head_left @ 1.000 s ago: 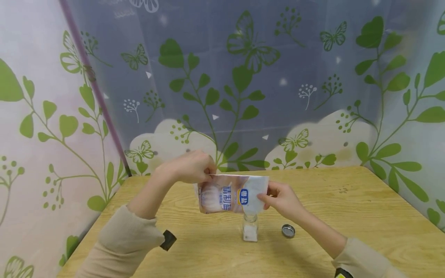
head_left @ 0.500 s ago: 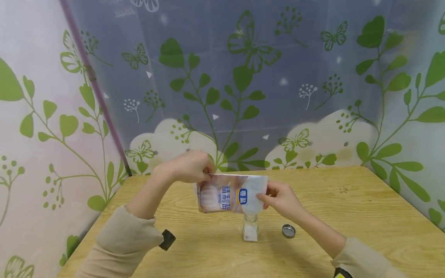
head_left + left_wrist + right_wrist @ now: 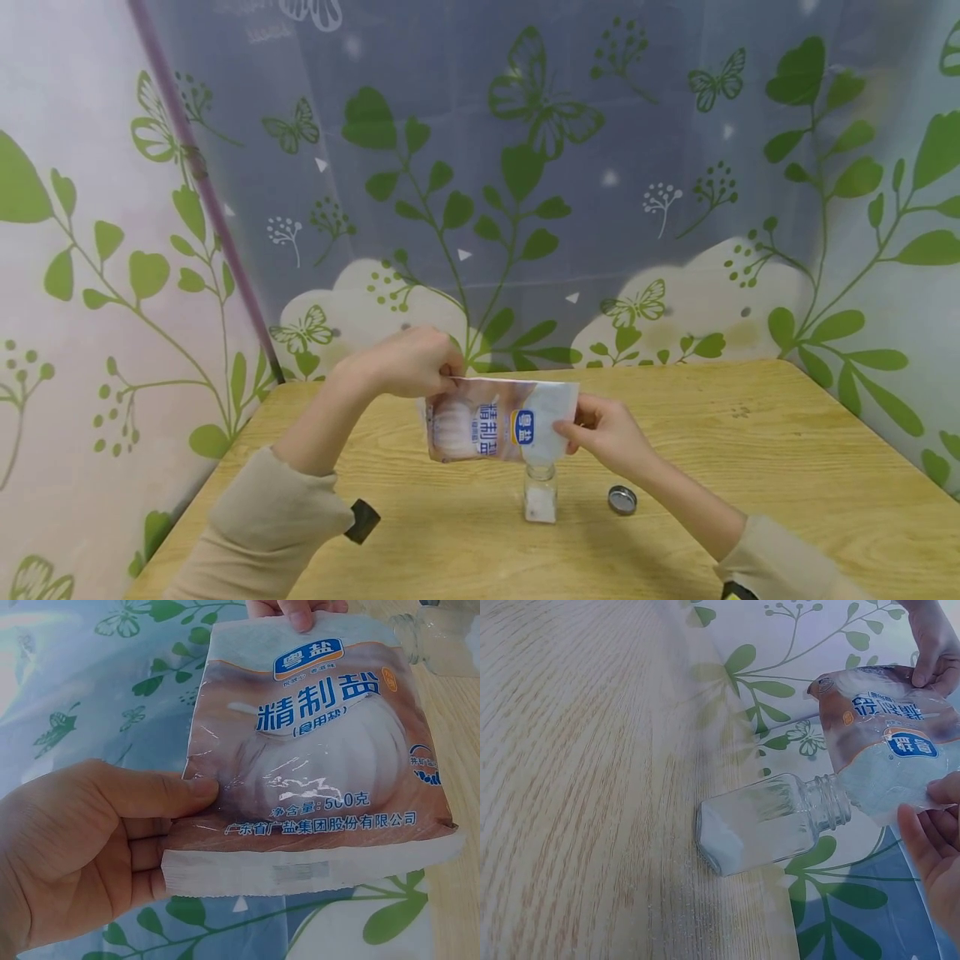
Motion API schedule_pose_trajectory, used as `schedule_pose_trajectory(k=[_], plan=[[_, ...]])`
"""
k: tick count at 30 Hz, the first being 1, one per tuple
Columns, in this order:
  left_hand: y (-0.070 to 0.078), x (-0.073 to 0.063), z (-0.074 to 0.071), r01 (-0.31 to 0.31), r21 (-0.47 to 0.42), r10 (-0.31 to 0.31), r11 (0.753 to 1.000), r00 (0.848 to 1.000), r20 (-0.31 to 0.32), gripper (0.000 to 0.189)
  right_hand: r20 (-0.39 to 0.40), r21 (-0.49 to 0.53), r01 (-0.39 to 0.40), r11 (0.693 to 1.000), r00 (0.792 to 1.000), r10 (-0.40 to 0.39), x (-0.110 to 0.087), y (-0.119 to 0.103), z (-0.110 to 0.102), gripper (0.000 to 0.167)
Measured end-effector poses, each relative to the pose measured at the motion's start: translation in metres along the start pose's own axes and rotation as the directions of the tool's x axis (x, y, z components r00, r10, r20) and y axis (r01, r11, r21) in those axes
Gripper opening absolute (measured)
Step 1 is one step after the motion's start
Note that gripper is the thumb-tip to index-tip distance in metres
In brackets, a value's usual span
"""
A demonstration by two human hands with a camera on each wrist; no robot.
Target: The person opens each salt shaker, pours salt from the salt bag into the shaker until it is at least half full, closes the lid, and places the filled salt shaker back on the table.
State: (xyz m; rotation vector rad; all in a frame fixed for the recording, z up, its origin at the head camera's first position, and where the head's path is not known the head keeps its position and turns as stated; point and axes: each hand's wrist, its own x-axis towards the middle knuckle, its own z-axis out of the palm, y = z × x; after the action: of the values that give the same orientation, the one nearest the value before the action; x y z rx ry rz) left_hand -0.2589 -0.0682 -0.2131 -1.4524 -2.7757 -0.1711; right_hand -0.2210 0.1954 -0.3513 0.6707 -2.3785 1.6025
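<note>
A printed plastic salt bag [image 3: 480, 421] is held on its side between my two hands, over a small glass jar [image 3: 540, 483]. My left hand [image 3: 411, 362] pinches the bag's upper left edge, thumb on the printed face in the left wrist view. At the other end, my right hand [image 3: 609, 432] pinches the pale end between thumb and fingers. The bag's lower right corner meets the mouth of the upright jar; whether it goes inside is unclear. White salt [image 3: 721, 841] covers the jar's bottom, heaped to one side. The bag's opening is hidden.
A silver metal lid [image 3: 622, 500] lies on the wooden table [image 3: 712, 467], right of the jar. Faint white specks dot the wood near the jar in the right wrist view. A patterned curtain [image 3: 450, 208] hangs behind the table, with a purple pole [image 3: 202, 183] at left.
</note>
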Motion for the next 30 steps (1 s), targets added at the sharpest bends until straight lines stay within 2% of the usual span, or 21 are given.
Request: schedule_pose_trajectory(k=[9,30], plan=[[0.0010,0.0017,0.0013,0.016,0.012,-0.016,1.000,1.000,-0.002,0.015,0.002,0.019,0.008,1.000,1.000,-0.008,-0.0012,0.0031,0.0007,0.016],[-0.0013,0.0041,0.0027,-0.001,0.013,0.001,1.000,1.000,-0.017,0.016,-0.014,0.032,0.003,0.999,1.000,-0.003,-0.0002,0.0042,0.0021,0.015]])
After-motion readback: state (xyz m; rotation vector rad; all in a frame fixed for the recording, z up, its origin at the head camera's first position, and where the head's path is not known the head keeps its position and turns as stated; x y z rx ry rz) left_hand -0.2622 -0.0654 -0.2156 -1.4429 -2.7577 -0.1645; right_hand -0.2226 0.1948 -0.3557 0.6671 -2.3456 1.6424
